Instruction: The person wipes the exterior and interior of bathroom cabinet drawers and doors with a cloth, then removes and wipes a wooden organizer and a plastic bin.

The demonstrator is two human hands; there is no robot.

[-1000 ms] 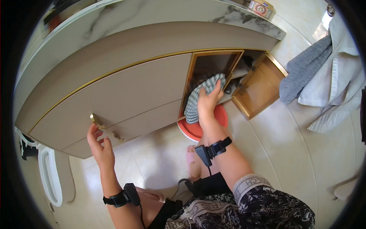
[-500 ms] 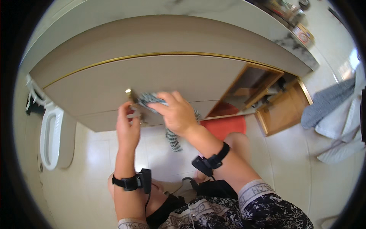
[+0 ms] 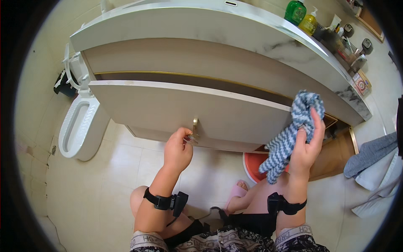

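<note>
My left hand point(image 3: 178, 148), grip pinched on the small brass drawer knob point(image 3: 194, 131); drawer pulled out under the white marble counter point(image 3: 235, 31). Right hand point(image 3: 306, 147), grip clamped on the blue-and-white striped cloth point(image 3: 289, 136). Cream tiled floor point(image 3: 126, 168), white toilet point(image 3: 79, 122) left.

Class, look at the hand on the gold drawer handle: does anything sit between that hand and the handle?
Nothing visible does. The left hand already pinches the gold handle of the drawer front. The right hand holds the striped cloth off to the side.

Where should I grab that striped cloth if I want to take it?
By the loose tail of the cloth hanging below the right hand, coming from underneath on the left. The upper half is bunched against the palm and fingers, so only the dangling end is free.
</note>
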